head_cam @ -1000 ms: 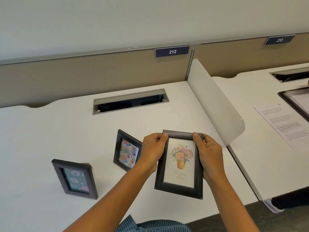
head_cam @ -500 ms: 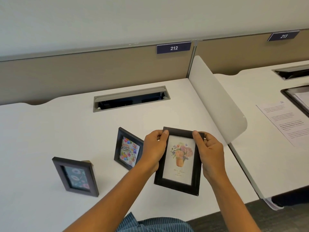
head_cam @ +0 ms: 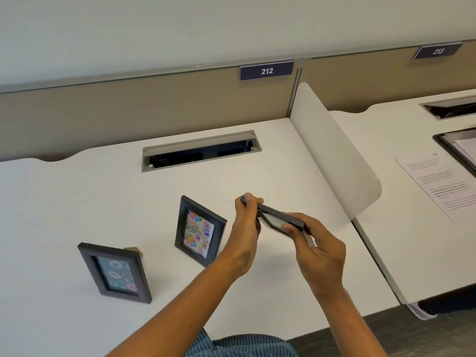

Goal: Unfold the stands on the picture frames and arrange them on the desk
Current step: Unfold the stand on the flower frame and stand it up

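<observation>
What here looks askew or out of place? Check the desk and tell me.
Nothing is spilled or damaged. The two standing frames face different ways: the birthday frame is angled toward the right, the donut frame faces front. The third frame is tipped nearly flat in both hands' grip, not yet set down.

An open-plan office is shown: numbered workstations are marked by plates reading 212 (head_cam: 266, 70) and 213 (head_cam: 437, 51) on a beige partition (head_cam: 128, 114). The white tabletop (head_cam: 64, 197) is fitted with a cable-access slot (head_cam: 201, 150), and a curved white divider (head_cam: 334, 155) is set between neighbouring desks, where printed paper (head_cam: 438, 186) is laid.
</observation>
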{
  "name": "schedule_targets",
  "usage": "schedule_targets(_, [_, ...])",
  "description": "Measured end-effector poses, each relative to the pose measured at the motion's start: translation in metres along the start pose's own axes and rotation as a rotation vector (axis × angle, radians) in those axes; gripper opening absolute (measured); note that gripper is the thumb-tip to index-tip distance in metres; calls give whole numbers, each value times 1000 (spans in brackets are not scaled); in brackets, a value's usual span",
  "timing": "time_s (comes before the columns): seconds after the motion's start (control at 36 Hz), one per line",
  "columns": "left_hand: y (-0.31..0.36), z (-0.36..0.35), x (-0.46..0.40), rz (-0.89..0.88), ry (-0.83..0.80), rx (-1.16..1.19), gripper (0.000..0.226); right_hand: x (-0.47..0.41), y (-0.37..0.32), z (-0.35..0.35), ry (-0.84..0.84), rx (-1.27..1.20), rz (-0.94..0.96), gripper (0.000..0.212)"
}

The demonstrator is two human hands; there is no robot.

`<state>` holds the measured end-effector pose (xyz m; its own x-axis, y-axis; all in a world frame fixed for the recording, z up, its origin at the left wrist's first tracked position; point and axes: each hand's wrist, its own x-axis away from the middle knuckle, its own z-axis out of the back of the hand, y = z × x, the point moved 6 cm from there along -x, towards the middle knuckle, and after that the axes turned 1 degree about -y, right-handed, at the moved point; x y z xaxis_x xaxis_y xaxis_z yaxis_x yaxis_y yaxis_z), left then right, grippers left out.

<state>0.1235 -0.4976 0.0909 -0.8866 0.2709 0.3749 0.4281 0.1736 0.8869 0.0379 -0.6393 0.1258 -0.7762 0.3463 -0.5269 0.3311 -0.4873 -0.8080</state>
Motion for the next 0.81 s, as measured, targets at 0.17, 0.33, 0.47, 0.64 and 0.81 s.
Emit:
schedule_targets(0.17, [0,2,-2,63,-51,115,33,9,-4,-4,-62,127,236,31])
schedule_targets(0.33, [0,17,-6,108,-13,133,24,18,1,-13,-135,193,316,37])
schedule_targets(0.47, [2,24,-8,85,0,92,23,23,13,-14,-162,295,249,45])
schedule_targets(0.64, [-2,30,-10,50,17,68,29,24,28,-10,-156,496,120,56])
schedule_targets(0.81, [-3,27,-11,52,10,39,28,23,36,-15,-189,558,21,60])
